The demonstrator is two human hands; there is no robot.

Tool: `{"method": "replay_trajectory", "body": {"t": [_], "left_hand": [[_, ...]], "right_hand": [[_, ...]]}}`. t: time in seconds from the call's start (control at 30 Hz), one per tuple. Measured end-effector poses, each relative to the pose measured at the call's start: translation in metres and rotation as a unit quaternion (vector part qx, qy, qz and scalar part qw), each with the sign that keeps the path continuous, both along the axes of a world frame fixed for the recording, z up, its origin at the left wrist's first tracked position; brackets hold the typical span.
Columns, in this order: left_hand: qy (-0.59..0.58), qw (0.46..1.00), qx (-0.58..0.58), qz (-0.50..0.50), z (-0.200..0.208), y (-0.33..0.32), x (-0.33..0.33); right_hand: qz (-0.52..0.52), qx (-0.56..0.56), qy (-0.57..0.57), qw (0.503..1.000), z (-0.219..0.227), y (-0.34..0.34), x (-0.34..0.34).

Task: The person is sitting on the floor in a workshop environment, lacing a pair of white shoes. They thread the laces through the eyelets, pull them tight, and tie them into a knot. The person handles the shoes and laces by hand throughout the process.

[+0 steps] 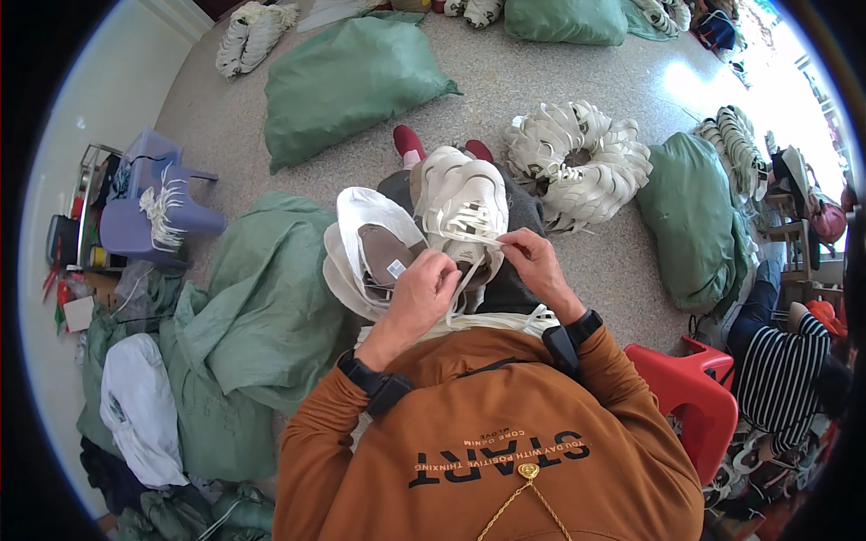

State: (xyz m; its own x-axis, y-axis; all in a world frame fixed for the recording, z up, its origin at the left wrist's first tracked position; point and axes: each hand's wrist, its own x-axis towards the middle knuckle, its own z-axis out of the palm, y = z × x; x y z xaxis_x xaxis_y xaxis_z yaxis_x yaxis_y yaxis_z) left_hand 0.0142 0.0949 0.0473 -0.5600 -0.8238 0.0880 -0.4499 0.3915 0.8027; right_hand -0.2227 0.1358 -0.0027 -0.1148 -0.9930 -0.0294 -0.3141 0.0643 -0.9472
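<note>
On my lap lies a cream-white shoe upper (465,203), with a pale flat shoelace (478,240) threaded in rows across its front. My right hand (539,269) pinches the shoelace at the right side of the upper. Close to the upper's left edge, my left hand (419,293) is closed with thumb and fingers together; what it grips is hidden. Beside that hand, a second upper (365,239) shows its white lining and brown insole with a small white label. More pale laces (460,322) lie across my waist.
A ring of stacked white uppers (577,167) sits on the floor ahead right. Green sacks (356,81) lie ahead, with another sack (693,221) at right and loose green sacking (257,298) at left. A purple stool (158,212) holds laces; a red stool (690,397) and a person in stripes (780,370) are right.
</note>
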Motion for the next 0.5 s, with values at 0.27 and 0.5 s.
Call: {"method": "replay_trajectory", "body": {"t": [0.27, 0.5], "left_hand": [[-0.151, 0.959, -0.24, -0.021, -0.034, -0.003, -0.035], [-0.14, 0.962, -0.232, -0.04, -0.042, -0.004, -0.031]], "right_hand": [[-0.085, 0.066, -0.178, 0.978, -0.012, -0.005, 0.002], [-0.073, 0.19, -0.239, 0.949, -0.003, 0.01, 0.005]]}}
